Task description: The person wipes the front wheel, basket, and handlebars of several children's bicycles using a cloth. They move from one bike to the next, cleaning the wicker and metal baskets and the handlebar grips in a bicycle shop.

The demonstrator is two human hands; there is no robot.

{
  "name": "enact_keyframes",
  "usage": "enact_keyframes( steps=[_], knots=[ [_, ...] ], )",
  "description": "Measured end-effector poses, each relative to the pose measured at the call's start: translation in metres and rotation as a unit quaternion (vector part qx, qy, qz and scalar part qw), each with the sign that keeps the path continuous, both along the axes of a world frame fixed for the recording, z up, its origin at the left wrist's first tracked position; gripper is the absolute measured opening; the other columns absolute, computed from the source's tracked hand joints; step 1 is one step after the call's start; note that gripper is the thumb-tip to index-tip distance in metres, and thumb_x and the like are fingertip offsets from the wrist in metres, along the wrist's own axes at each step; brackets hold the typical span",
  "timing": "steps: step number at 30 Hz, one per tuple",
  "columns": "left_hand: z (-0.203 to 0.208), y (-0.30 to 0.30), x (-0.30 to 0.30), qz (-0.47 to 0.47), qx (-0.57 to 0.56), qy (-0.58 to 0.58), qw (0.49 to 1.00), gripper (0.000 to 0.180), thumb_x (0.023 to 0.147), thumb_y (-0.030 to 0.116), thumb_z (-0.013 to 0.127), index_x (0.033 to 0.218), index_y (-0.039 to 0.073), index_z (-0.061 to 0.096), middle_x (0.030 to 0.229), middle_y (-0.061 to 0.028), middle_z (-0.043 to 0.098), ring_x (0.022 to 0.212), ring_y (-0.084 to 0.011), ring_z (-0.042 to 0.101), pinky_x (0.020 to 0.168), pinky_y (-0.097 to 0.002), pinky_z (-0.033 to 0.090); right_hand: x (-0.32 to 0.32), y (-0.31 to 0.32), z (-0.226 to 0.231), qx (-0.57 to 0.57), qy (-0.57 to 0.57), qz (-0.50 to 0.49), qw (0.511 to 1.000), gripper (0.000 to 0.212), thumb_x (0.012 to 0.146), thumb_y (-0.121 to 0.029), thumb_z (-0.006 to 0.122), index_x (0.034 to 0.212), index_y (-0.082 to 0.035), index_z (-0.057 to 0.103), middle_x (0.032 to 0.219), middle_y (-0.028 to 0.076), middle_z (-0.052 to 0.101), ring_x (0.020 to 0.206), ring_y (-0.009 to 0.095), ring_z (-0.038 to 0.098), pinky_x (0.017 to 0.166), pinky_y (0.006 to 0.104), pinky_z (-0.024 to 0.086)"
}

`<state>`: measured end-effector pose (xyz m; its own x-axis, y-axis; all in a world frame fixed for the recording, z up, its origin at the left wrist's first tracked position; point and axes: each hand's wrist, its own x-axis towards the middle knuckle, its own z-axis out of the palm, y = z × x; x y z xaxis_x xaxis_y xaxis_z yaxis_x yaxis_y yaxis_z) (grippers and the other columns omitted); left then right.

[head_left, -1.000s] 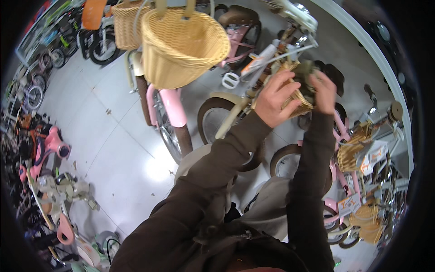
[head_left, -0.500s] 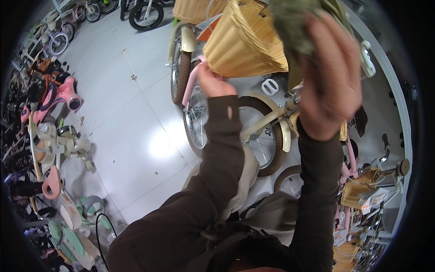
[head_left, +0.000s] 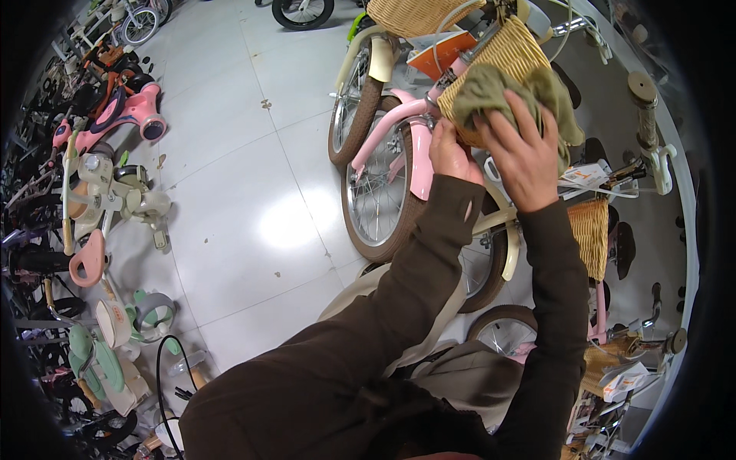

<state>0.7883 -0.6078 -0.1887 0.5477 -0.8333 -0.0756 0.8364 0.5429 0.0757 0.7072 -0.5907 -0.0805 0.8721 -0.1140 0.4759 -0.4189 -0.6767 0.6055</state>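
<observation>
A tan wicker basket point(head_left: 515, 49) is mounted on the front of a pink bicycle point(head_left: 421, 157), above its front wheel. My right hand point(head_left: 525, 146) holds a crumpled olive-green cloth point(head_left: 484, 90) against the basket's side, fingers bent over the fabric. Part of the cloth hangs down beyond that hand. At the basket's lower edge, next to the pink mudguard, my left hand point(head_left: 454, 153) grips the wicker from below; some of its fingers are hidden. The two hands are close together.
Another bicycle with a cream mudguard point(head_left: 381, 60) and a wicker basket point(head_left: 418, 14) stands close behind. An orange card point(head_left: 442, 55) sits between them. More basketed bicycles line the right side. Children's ride-on toys, including a pink one point(head_left: 143, 110), line the left, across pale floor tiles point(head_left: 253, 169).
My right hand has come down from a blurred, raised position and now presses the cloth on the basket. My left hand stays at its lower edge. The whole view has shifted.
</observation>
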Motion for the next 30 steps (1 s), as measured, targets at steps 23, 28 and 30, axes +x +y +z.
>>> enact_keyframes(
  steps=[23, 28, 30],
  knots=[
    [-0.005, 0.007, 0.046, -0.109, 0.113, -0.183, 0.97, 0.02, 0.093, 0.017, 0.048, 0.102, 0.0, 0.053, 0.096, -0.0093, 0.059, 0.085, -0.0194, 0.056, 0.078, -0.0341, 0.048, -0.129, 0.097, -0.038, 0.455, -0.763, 0.043, 0.456, 0.029, 0.085, 0.001, 0.053, 0.113, 0.007, 0.057, 0.107, 0.011, 0.062, 0.092, 0.014, 0.059, 0.081, 0.0246, 0.046],
    [0.002, 0.007, 0.062, -0.207, 0.131, -0.183, 0.952, 0.022, 0.095, 0.016, 0.043, 0.103, -0.003, 0.052, 0.098, -0.0124, 0.058, 0.089, -0.0222, 0.056, 0.082, -0.0369, 0.048, -0.133, 0.123, -0.023, 0.449, -0.793, 0.144, 0.386, 0.032, 0.086, 0.001, 0.054, 0.117, 0.01, 0.051, 0.101, 0.012, 0.062, 0.082, 0.015, 0.062, 0.071, 0.027, 0.051],
    [0.008, 0.005, 0.068, -0.251, 0.138, -0.161, 0.944, 0.023, 0.096, 0.016, 0.041, 0.103, -0.003, 0.052, 0.098, -0.0128, 0.057, 0.089, -0.0231, 0.055, 0.083, -0.0378, 0.048, -0.128, 0.128, -0.016, 0.426, -0.804, 0.148, 0.387, 0.033, 0.086, 0.0, 0.053, 0.117, 0.01, 0.051, 0.101, 0.012, 0.062, 0.082, 0.016, 0.062, 0.07, 0.0274, 0.051]
  ],
)
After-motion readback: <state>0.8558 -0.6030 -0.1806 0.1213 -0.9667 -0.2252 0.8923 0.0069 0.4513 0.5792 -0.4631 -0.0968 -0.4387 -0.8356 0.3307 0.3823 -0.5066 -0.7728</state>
